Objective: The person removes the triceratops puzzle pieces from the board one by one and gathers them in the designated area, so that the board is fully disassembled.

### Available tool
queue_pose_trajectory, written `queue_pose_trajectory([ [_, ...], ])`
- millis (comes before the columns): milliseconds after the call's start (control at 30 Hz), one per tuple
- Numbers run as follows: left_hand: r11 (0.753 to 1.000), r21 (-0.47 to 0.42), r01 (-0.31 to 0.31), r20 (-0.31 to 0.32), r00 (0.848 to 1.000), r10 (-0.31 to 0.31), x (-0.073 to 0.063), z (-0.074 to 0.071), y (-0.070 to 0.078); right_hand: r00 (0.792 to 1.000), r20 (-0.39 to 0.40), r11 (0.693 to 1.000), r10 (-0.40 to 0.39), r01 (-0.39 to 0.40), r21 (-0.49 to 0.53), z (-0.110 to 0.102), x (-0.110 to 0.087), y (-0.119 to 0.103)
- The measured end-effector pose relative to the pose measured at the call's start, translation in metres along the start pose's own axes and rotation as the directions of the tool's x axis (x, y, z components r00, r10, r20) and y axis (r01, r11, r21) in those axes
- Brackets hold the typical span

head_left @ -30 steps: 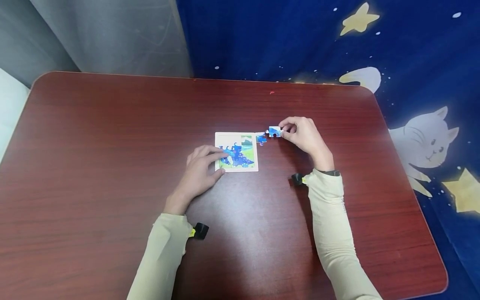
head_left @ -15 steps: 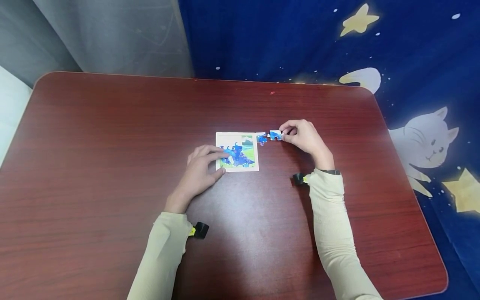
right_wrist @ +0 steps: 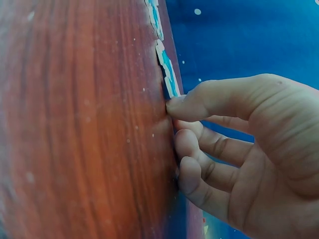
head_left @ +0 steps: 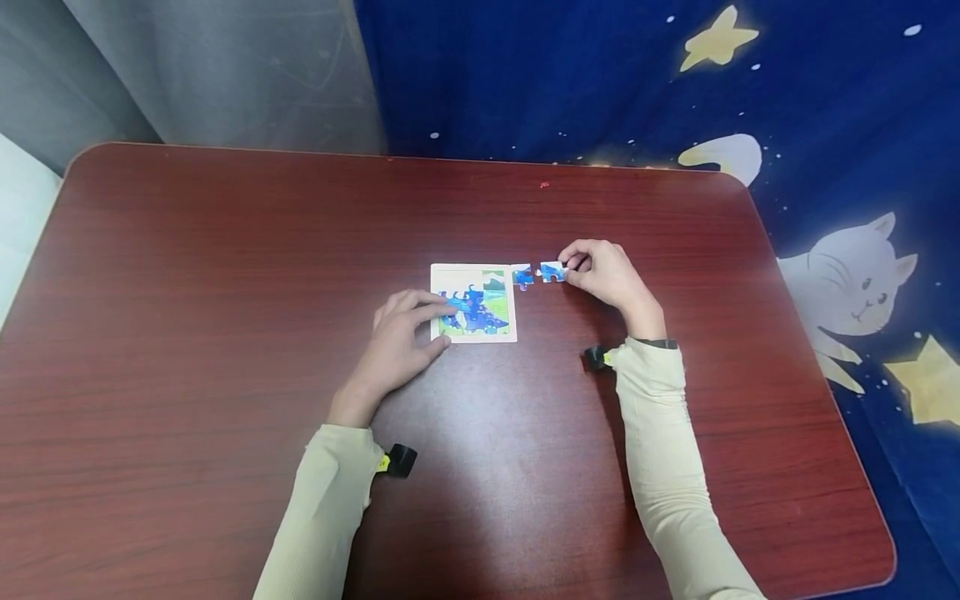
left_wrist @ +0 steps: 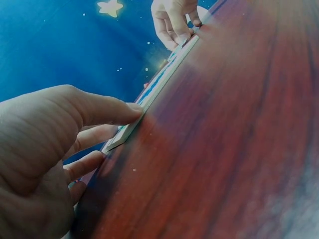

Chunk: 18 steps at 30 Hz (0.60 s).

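one puzzle piece [head_left: 552, 272] is being held toward the far edge of the table [head_left: 225, 250], my right hand [head_left: 607, 273] pinching its right side; i am resting my left hand [head_left: 401, 336], digits spread, over the left edge of the puzzle board [head_left: 461, 277]; a second piece [head_left: 522, 276] is lying just beside the board's far right corner.

The left grip [head_left: 401, 340] partly hides the puzzle board [head_left: 459, 277] at its left.
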State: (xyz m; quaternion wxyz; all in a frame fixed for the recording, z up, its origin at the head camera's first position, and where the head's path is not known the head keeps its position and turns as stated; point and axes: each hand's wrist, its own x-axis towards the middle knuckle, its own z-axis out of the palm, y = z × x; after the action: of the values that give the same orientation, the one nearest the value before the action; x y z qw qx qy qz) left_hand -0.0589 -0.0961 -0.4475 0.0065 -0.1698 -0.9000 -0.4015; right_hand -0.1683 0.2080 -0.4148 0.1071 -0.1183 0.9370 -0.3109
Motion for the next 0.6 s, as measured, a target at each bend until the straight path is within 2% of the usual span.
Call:
queue_pose_trajectory([
  [600,1.0,-0.004,0.01,-0.001,1.0,-0.01,0.0006,0.0012,0.0014,1.0,0.011,1.0,0.008,-0.008,-0.011,0.0024,0.0,-0.001],
])
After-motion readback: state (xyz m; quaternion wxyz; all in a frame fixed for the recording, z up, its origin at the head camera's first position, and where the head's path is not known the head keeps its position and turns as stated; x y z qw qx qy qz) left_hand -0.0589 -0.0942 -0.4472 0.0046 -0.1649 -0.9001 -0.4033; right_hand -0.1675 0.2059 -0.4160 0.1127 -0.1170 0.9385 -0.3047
